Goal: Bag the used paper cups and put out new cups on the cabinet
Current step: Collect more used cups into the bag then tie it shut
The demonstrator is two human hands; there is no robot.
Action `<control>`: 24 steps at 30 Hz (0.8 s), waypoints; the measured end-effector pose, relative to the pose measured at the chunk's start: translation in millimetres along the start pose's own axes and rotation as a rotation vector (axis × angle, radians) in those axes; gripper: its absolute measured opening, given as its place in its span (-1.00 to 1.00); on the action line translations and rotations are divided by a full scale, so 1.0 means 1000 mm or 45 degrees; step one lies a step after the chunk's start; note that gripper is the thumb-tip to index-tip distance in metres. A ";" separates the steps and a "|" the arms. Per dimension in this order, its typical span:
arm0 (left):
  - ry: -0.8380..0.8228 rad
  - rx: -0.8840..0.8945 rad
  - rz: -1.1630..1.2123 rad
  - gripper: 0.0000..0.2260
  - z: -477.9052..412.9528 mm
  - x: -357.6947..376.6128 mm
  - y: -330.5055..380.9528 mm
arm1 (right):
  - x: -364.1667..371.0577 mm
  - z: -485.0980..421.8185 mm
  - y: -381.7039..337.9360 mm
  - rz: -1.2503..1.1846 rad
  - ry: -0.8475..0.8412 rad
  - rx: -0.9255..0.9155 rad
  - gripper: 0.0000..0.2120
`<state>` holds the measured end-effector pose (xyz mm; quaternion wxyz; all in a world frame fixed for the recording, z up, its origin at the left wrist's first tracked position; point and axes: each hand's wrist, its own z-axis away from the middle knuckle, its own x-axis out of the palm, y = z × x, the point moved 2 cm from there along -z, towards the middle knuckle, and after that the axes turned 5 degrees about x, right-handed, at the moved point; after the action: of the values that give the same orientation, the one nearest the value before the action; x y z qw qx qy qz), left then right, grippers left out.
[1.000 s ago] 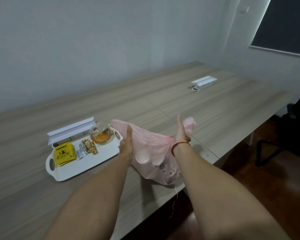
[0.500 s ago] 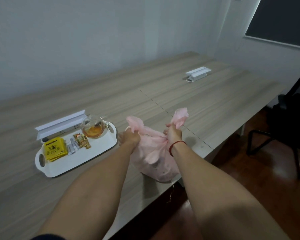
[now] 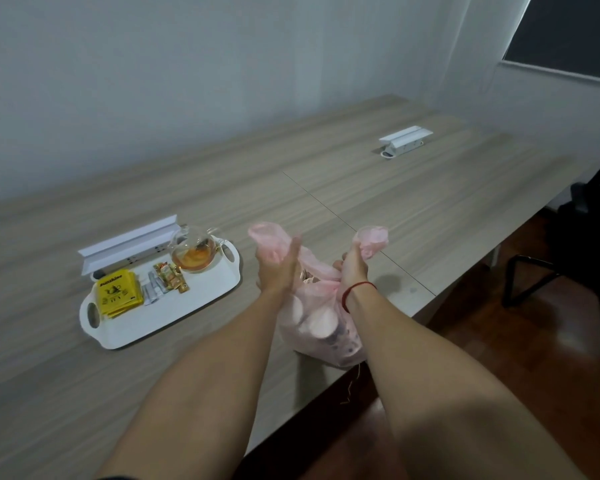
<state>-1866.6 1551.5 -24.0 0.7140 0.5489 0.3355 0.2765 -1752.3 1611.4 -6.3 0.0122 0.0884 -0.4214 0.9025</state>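
Note:
A thin pink plastic bag [image 3: 321, 329] stands near the front edge of the long wooden table [image 3: 395, 188]. Used paper cups [image 3: 321, 323] show through its side, lying tumbled together. My left hand [image 3: 278, 270] holds the bag's left handle, which sticks up above my fingers; the hand is blurred. Gripping the right handle is my right hand [image 3: 353, 270], with a red string round its wrist. The two handles are pulled up and apart over the bag's mouth. No new cups are in view.
A white tray [image 3: 174, 327] left of the bag carries a glass teapot [image 3: 194, 254], yellow packets [image 3: 118, 296] and small sachets. Two raised white socket boxes [image 3: 129, 244] [image 3: 404, 140] sit on the table. A black chair [image 3: 586, 271] stands at the right on the wooden floor.
The bag's mouth has been gathered up. My hands went from spreading it wide to pulling the two handles upward, close over the bag. The view shifted slightly.

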 end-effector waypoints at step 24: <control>0.444 -0.083 0.470 -0.67 -0.040 -0.006 0.029 | -0.004 -0.019 0.009 0.065 0.101 0.075 -0.74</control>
<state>-1902.3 1577.5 -1.6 0.6001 0.5214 0.3384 0.5035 -1751.8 1620.1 -25.8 0.0033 0.0421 -0.3959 0.9173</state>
